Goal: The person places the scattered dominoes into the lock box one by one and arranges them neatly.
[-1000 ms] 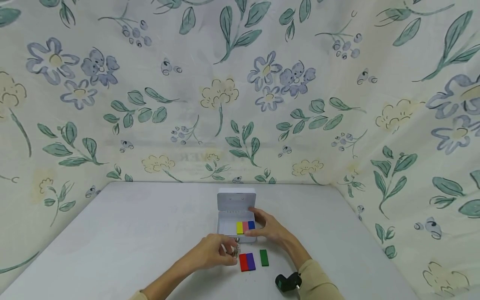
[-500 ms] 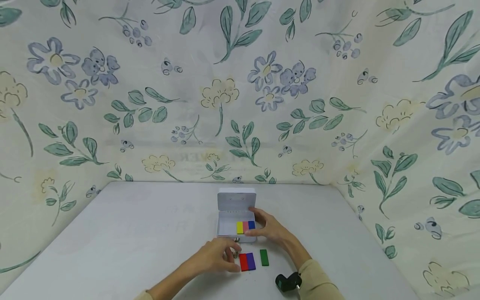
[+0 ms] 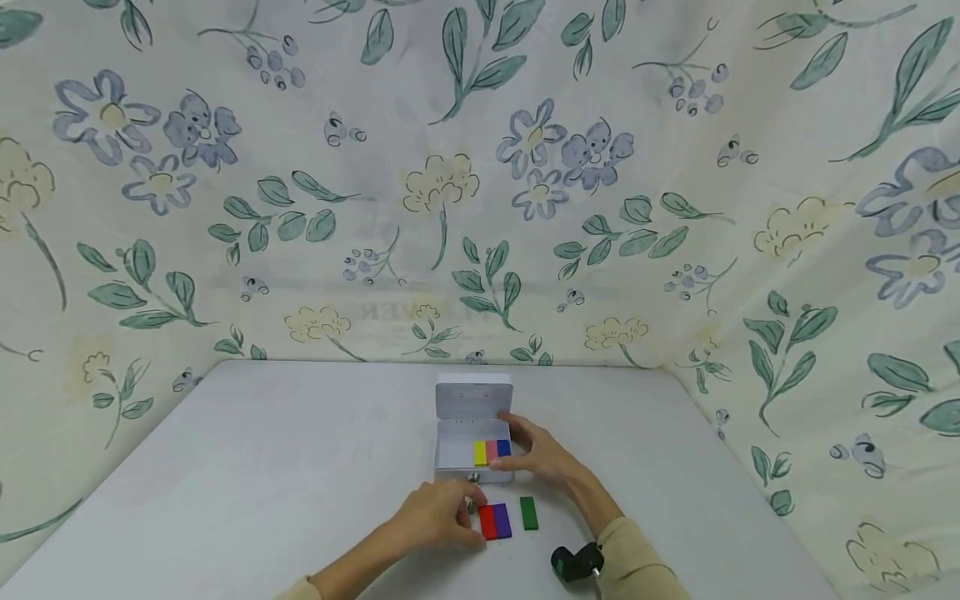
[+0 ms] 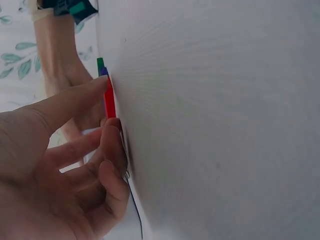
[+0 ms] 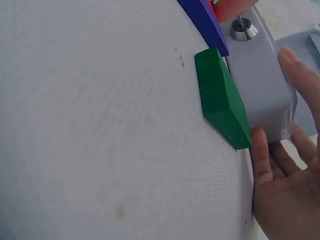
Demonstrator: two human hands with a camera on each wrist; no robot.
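Bracketing the red block [image 3: 488,523], your left hand [image 3: 438,517] is the nearer; thumb and forefinger stand parted along the block's length, firm hold can't be told. Block lies on the bench [image 3: 337,442] beside the purple block [image 3: 502,521], long axis toward the open box [image 3: 495,477]. Your right hand [image 3: 543,457] grips the box's right side.

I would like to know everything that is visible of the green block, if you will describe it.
The green block is a flat, rectangular piece, longer than wide, evenly coloured, with straight edges. Whether it is wood or plastic I cannot tell. It lies flat on the white table, in front of the open box and to the right of the purple block, with a gap between the two blocks. Only the table is seen touching it.
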